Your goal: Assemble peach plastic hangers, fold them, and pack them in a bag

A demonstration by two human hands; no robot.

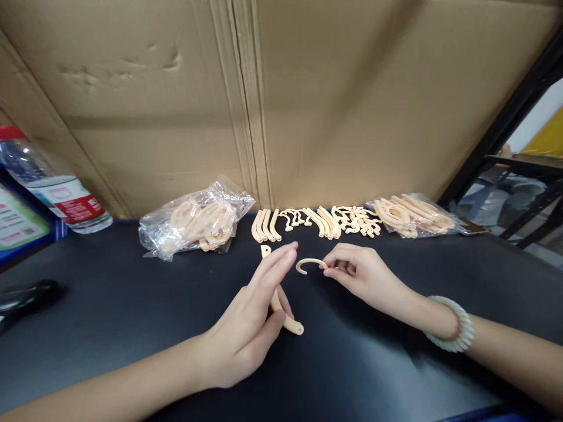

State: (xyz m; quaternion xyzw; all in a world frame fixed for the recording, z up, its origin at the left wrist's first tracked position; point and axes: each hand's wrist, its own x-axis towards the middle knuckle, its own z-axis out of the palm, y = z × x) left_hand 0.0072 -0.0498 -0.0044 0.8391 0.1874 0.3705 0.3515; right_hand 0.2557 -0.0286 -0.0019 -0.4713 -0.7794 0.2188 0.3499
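My left hand is closed on a curved beige plastic hanger arm, with the thumb against it. The arm's rounded lower end has a small hole, and its holed upper end shows above my fingers; the middle is partly hidden by the hand. To the right, my right hand pinches a beige hanger hook by its stem between thumb and fingertips. The curve of the hook points left, toward my left hand. Hook and arm are apart.
Along the cardboard wall lie rows of curved arms and a cluster of loose hooks. Clear bags of beige parts flank them. A bottle and a dark object are at the left on the black table.
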